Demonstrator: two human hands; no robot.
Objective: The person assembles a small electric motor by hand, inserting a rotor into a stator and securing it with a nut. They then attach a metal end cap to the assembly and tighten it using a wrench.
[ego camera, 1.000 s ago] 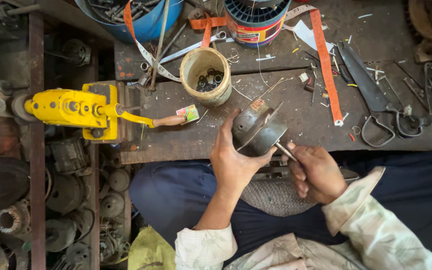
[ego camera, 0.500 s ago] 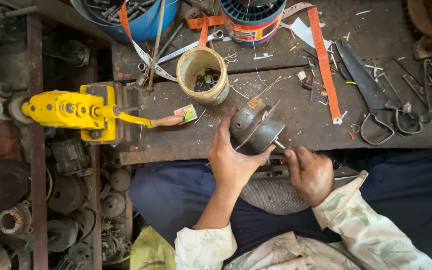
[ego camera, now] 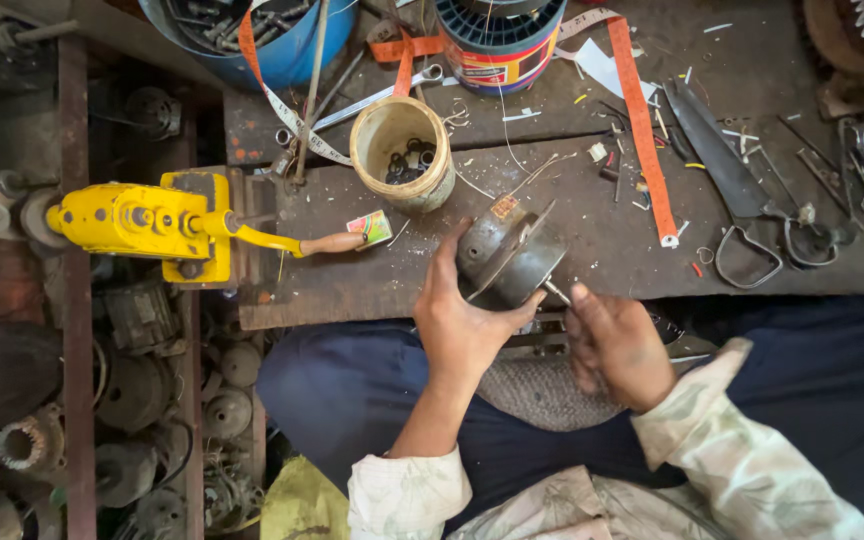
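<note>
While L hand point(ego camera: 462, 325) cups motor housing point(ego camera: 508, 255), R hand point(ego camera: 617, 345) sits just beside.

Beige tub point(ego camera: 402, 150) just beyond motor housing point(ego camera: 507, 255)

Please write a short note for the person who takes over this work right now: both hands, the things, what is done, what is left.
Left hand: holds the round grey metal motor part at the workbench edge.
Right hand: grips a thin tool whose tip is at the part's rim.
Nearby: tan cup, yellow hand winder, orange tape measure.
Done: part in hand, tool applied.
Left: cannot tell how far the work on the part has gone.
</note>
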